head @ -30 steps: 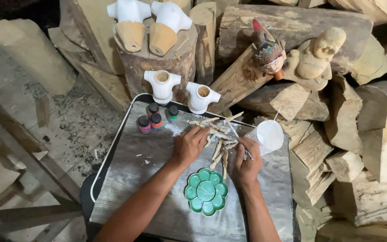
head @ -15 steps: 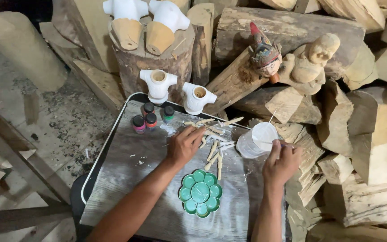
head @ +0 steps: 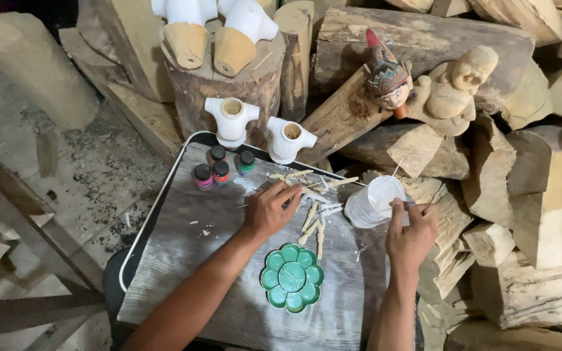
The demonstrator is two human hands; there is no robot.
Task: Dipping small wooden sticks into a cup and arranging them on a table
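Note:
My left hand (head: 271, 211) lies on a grey board (head: 183, 260), its fingers curled over one of several small pale wooden pieces (head: 313, 221) scattered there. My right hand (head: 411, 231) pinches the rim of a white plastic cup (head: 372, 201), which is tilted at the board's right edge. A thin white stick (head: 396, 168) pokes out of the cup. A green flower-shaped palette (head: 291, 277) sits between my forearms. Several small paint jars (head: 219, 170) with coloured lids stand at the board's far left corner.
Two white-painted wooden torsos (head: 230, 120) (head: 287, 138) stand behind the board. Two larger white figures (head: 216, 29) rest on a stump. A painted puppet head (head: 388, 78) and an unpainted carved figure (head: 453, 84) lie on stacked logs (head: 521, 195) at right. Dusty floor lies left.
My right hand moved from the wooden pieces rightward to the white cup and took its rim; the cup now tilts. My left hand stayed on the pieces.

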